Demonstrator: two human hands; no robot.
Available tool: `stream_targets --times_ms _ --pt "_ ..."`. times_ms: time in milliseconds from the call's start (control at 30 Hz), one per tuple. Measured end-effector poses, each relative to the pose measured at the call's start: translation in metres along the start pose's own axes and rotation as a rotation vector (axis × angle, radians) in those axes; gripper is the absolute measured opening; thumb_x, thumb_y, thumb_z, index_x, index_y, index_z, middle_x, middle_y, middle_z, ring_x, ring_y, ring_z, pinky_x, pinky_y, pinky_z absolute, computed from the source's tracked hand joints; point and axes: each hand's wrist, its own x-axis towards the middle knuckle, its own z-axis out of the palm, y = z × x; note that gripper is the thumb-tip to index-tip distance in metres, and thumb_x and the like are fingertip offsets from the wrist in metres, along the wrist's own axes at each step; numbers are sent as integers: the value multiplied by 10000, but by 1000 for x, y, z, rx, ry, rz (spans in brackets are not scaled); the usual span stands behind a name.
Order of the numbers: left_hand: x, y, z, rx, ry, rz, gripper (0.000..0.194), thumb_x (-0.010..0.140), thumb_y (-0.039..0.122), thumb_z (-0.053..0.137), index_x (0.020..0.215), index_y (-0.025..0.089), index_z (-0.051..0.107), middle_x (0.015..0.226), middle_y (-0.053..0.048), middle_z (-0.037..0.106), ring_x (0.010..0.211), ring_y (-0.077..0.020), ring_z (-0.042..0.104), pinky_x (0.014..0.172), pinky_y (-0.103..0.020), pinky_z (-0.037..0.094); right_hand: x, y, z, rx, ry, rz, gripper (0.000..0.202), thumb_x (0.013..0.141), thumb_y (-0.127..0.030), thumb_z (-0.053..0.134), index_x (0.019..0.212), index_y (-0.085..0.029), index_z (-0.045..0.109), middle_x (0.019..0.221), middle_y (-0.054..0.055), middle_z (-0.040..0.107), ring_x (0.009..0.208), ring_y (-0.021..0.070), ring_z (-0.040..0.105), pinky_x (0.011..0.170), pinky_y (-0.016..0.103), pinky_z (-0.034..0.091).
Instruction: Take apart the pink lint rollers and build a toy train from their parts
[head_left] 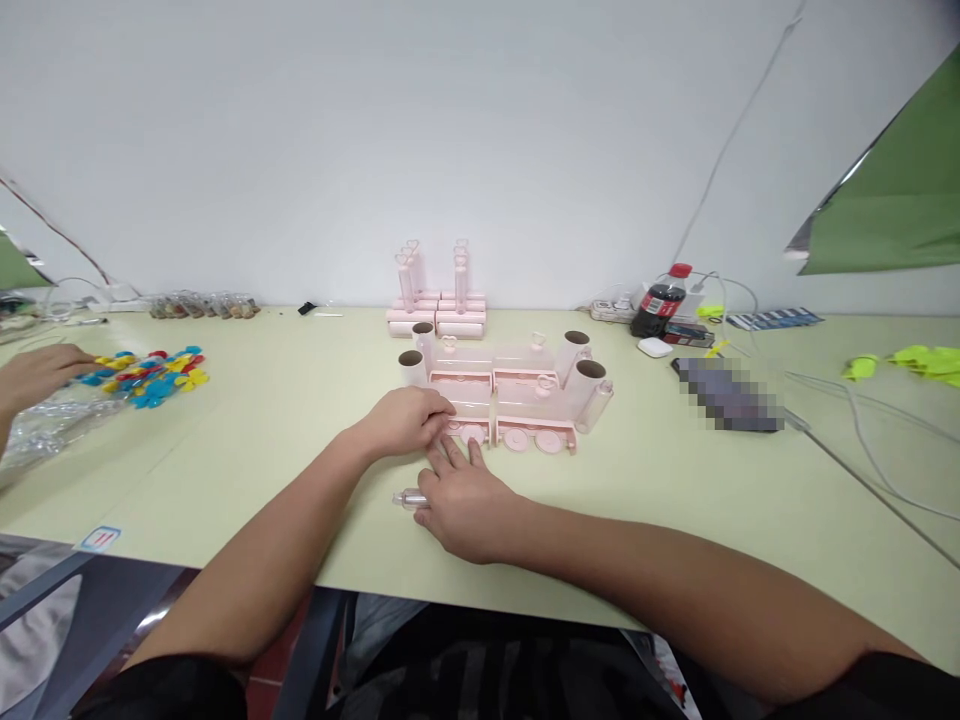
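My left hand point(405, 420) is closed at the left end of the near-left pink case point(475, 436); what its fingertips pinch is hidden. Just below it, my right hand point(472, 505) has a small clear plastic tube point(409, 498) under its thumb and palm, while its other fingers stretch to the front edge of that same case. Beside it stands another open pink case point(534, 440) with round pink discs inside. White rolls with cardboard cores point(412, 368) stand at the left, and more rolls point(589, 380) at the right. Clear tubes with pink heart-shaped handles point(538, 345) lie around the cases.
Pink units with upright handles point(437, 315) stand by the wall. To the right are a cola bottle point(660, 305), a white earphone-like case point(655, 347), a blurred dark flat object point(727, 393) and cables. At left, another person's hand point(45, 375) touches colourful plastic pieces point(154, 378).
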Motion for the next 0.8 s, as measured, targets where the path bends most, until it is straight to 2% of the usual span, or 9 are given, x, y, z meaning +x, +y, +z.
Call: stream_targets --times_ms 100,200,267,467,633,800 --pt "-7 -3 -11 -117 1 -93 315 878 275 434 1063 211 681 896 -13 731 774 -167 644 668 -259 458 -1 1 2 -23 26 -15 468 956 -386 421 1190 -12 575 1524 335 213 1403 502 190 1051 716 214" --pt "-13 -3 -22 -143 -84 -153 341 891 329 443 1139 241 660 791 7 714 671 -151 622 631 -250 447 -1 2 7 -54 65 -36 453 955 -383 428 1169 -13 581 1523 334 215 1398 496 213 1058 697 226" --pt "-16 -3 -27 -115 -140 -154 355 880 362 481 1173 264 657 794 9 709 665 -148 618 650 -251 445 -2 3 10 -73 96 -52 442 953 -381 435 1151 -16 587 1523 333 214 1396 485 234 1071 677 228" --pt "-17 -2 -27 -52 -232 -182 506 821 304 544 1326 303 563 872 11 702 703 -146 619 669 -241 434 -2 3 12 -70 89 -49 433 959 -377 432 1179 -30 569 1508 318 280 1409 464 223 1061 684 236" --pt "-15 -6 -24 -20 -216 -205 502 806 294 537 1305 304 582 869 10 712 714 -156 624 651 -241 430 0 3 7 -64 55 -49 443 961 -376 429 1196 -27 568 1516 306 278 1417 438 229 1095 654 214" --pt "-15 -9 -23 -26 -203 -164 410 814 282 518 1200 293 654 919 7 724 725 -149 626 648 -239 429 3 7 7 -48 42 -51 490 964 -385 414 1238 -5 556 1500 311 304 1408 462 226 1094 645 224"
